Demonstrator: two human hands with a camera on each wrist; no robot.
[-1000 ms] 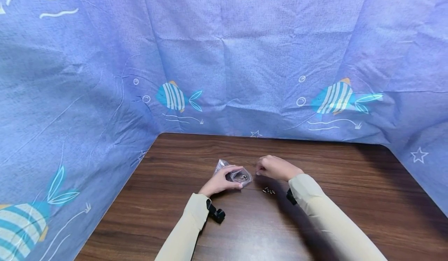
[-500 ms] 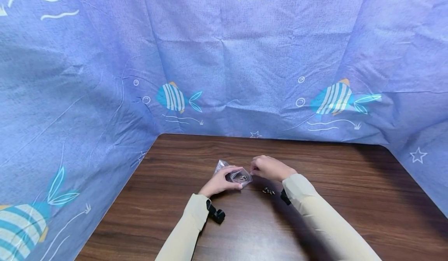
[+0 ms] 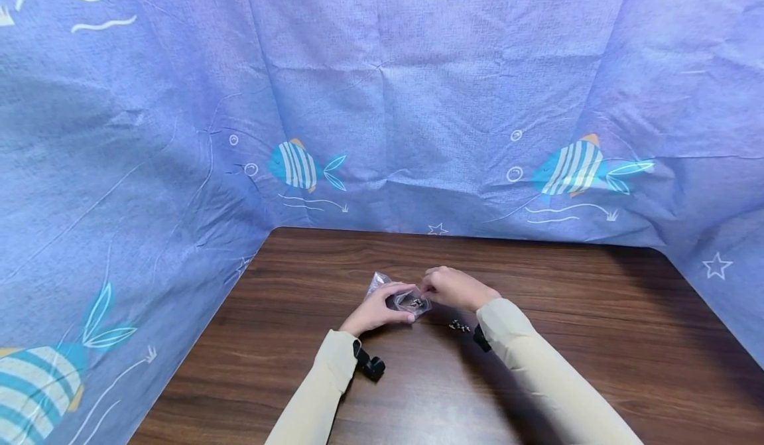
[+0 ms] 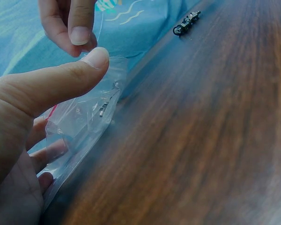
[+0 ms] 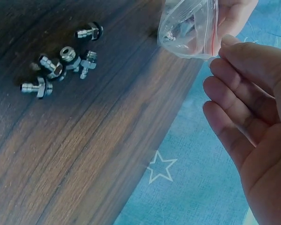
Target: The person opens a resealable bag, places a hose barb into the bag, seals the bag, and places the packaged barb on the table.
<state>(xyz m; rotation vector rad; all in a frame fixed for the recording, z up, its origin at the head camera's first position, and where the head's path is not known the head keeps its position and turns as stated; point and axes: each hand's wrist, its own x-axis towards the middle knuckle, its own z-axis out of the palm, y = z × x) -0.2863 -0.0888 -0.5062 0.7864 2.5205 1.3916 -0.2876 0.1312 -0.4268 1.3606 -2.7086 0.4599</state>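
My left hand (image 3: 377, 311) holds a clear zip bag (image 3: 379, 279), thumb and fingers spread round its gaping mouth. Several small metal fittings (image 4: 103, 109) lie inside the bag. Right at the bag's rim is my right hand (image 3: 458, 288), with thumb and index fingertips drawn close together. In the right wrist view its fingertips (image 5: 215, 66) overlap the bag's corner beside the red seal line; I cannot tell whether anything is pinched there. Several barbed hose fittings (image 5: 42, 87) with black rings lie in a loose group on the table, near the right wrist.
The dark wood table (image 3: 310, 266) ends at a blue fish-patterned cloth (image 3: 442, 120) behind and at the sides. Each wrist wears a black strapped camera (image 3: 373, 368). The loose fittings lie between the right forearm and the bag.
My right hand has moved left, from beside the bag to its mouth. The left hand and bag have stayed in place, and the group of loose fittings looks unchanged.
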